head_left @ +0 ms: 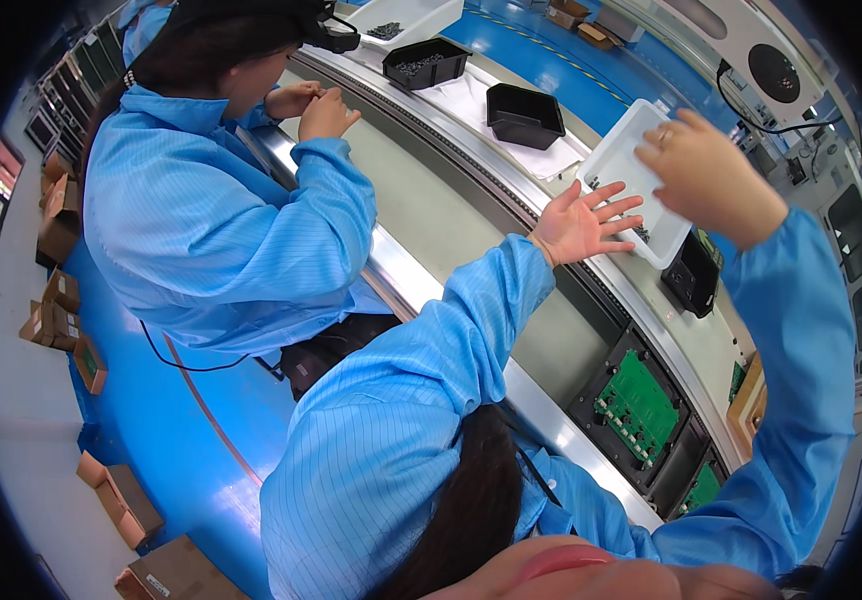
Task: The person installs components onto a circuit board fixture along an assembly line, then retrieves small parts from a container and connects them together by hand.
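Broadly, we stand at a long conveyor (441, 205), with a co-worker (221, 210) in blue at our left. Across it sits the white bin (619, 150), probably light, stiff plastic, best taken by two opposite rims and kept level. Nearer us on the line, a green circuit board (641, 400) lies in a dark fixture; we judge it thin and fragile, so edges only. A black bin (691, 275) stands just beside the white one.

Our right hand (706, 175) is raised over the white bin, blurred; we cannot tell whether its fingers pinch anything. Our left hand (581, 228) is palm up, fingers spread wide, no part visible on it.

Smallest are the dark parts (641, 233) inside the white bin: likely light, hard and easily dropped, suiting a fingertip pinch on their bodies.
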Action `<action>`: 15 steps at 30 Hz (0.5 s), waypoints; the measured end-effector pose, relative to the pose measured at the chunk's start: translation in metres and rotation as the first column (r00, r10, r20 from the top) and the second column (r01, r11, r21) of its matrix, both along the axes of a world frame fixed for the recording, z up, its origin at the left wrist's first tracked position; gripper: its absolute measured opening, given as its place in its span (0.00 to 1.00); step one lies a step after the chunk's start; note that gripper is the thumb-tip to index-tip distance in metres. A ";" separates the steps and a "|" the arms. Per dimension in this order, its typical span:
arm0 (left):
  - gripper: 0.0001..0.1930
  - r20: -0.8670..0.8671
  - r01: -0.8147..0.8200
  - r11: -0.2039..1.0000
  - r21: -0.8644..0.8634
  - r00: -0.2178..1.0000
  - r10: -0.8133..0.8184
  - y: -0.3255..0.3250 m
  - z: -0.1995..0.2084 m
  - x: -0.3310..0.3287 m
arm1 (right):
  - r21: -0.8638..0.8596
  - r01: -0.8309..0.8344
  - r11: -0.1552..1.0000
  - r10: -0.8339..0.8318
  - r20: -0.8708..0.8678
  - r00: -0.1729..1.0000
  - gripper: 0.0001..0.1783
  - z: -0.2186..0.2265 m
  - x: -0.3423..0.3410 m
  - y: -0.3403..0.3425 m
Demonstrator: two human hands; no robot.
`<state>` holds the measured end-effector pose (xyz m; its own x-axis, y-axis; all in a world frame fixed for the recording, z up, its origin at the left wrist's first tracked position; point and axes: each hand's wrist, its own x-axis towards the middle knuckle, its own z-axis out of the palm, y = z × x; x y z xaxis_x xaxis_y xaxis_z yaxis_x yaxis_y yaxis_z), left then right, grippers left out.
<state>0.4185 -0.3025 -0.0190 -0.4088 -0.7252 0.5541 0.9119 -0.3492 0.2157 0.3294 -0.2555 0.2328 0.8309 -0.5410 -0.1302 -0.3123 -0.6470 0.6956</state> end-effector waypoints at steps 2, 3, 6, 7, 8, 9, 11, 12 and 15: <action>0.34 0.007 -0.011 0.995 0.103 1.000 0.010 0.001 0.000 -0.003 | 0.031 -0.168 0.985 0.169 -0.039 0.985 0.13 -0.018 -0.001 0.015; 0.33 0.010 -0.022 0.987 0.158 1.000 0.021 0.001 -0.002 -0.003 | 0.095 -0.201 0.975 0.206 -0.035 0.978 0.11 -0.026 0.003 0.025; 0.31 0.020 -0.014 0.990 0.140 1.000 0.012 0.017 0.008 -0.005 | 0.062 -0.361 0.930 0.363 -0.011 0.932 0.09 -0.059 0.006 0.052; 0.31 0.026 0.000 0.992 0.128 1.000 -0.003 0.021 0.012 -0.007 | 0.112 -0.366 0.924 0.375 -0.072 0.924 0.09 -0.057 0.008 0.067; 0.30 0.032 0.012 0.993 0.117 0.999 -0.016 0.023 0.014 -0.009 | 0.163 -0.368 0.915 0.390 -0.132 0.911 0.08 -0.054 0.011 0.081; 0.30 0.030 0.008 0.993 0.114 0.999 -0.012 0.023 0.013 -0.010 | 0.161 -0.372 0.914 0.394 -0.134 0.909 0.08 -0.057 0.009 0.087; 0.32 0.042 0.075 0.997 0.016 0.996 -0.076 0.021 0.009 -0.012 | 0.216 -0.406 0.888 0.431 -0.084 0.898 0.07 -0.066 0.006 0.093; 0.33 0.051 0.109 0.993 -0.033 0.993 -0.107 0.020 0.007 -0.013 | 0.243 -0.422 0.873 0.448 -0.057 0.892 0.07 -0.071 0.006 0.094; 0.35 0.061 0.138 0.985 -0.099 0.989 -0.133 0.025 0.006 -0.015 | 0.256 -0.450 0.856 0.470 -0.022 0.882 0.08 -0.080 0.006 0.088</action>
<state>0.4034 -0.2776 -0.0132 -0.5306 -0.6017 0.5970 0.8437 -0.4422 0.3042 0.3357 -0.1677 0.1523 0.9581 -0.0439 -0.2830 0.1127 -0.8508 0.5133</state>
